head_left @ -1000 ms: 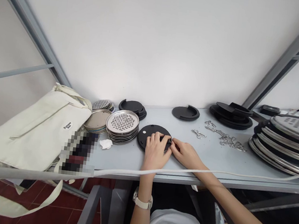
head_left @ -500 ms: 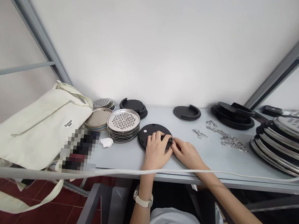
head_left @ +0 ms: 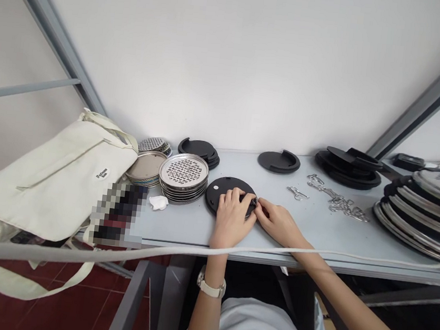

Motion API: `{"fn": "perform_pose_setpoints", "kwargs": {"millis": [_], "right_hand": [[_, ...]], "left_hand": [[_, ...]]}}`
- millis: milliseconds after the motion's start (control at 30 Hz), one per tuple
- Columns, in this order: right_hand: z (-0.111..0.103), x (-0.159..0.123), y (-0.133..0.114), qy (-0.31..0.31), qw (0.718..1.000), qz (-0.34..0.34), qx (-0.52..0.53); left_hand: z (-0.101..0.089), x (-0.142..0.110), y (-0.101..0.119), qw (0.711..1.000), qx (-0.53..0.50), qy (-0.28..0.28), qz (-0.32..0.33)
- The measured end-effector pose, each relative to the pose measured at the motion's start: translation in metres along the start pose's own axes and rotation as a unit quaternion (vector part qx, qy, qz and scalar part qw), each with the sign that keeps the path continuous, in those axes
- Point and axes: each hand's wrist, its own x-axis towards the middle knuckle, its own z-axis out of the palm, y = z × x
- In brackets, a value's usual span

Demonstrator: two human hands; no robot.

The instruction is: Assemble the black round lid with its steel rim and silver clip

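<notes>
A black round disc (head_left: 226, 183) lies on the grey table near its front edge, with a white spot at its left. My left hand (head_left: 233, 220) grips it from the front, fingers bent over its top and thumb toward its right side. At the disc's right rim, my right hand (head_left: 278, 226) is closed in a pinch on a small metal wire clip (head_left: 254, 202), mostly hidden by the fingertips. Loose wire clips (head_left: 348, 206) lie in a heap to the right, and one pair (head_left: 296, 193) sits closer. Left of the disc stands a stack of perforated metal grater discs (head_left: 184, 172).
Black lipped discs (head_left: 279, 161) lie along the wall, with more stacked (head_left: 346, 169) at the back right. Large metal and black discs (head_left: 420, 222) pile up at the right. A cream bag (head_left: 55, 178) rests at the left. A white cable (head_left: 178, 253) crosses before the table edge.
The view has shifted slightly. Both hands stay at the disc in nearly the same pose, the right fingertips still at the clip on its right rim.
</notes>
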Motion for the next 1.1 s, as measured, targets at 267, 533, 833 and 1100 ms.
{"fn": "perform_pose_setpoints", "kwargs": {"millis": [267, 533, 833, 1100], "right_hand": [[-0.0016, -0.0006, -0.0005, 0.002, 1.000, 0.003, 0.023], [-0.0046, -0.0008, -0.0029, 0.003, 0.999, 0.002, 0.038], [-0.0033, -0.0007, -0.0030, 0.001, 0.999, 0.010, 0.033], [-0.0017, -0.0001, -0.0005, -0.004, 1.000, 0.000, 0.015]], "left_hand": [[-0.0011, 0.0009, 0.0004, 1.000, 0.007, -0.019, -0.006], [-0.0012, 0.0003, -0.0002, 1.000, 0.001, -0.014, 0.001], [-0.0014, 0.0006, 0.0001, 1.000, 0.002, -0.019, 0.000], [-0.0012, 0.0008, 0.0003, 1.000, 0.004, -0.018, -0.003]]}}
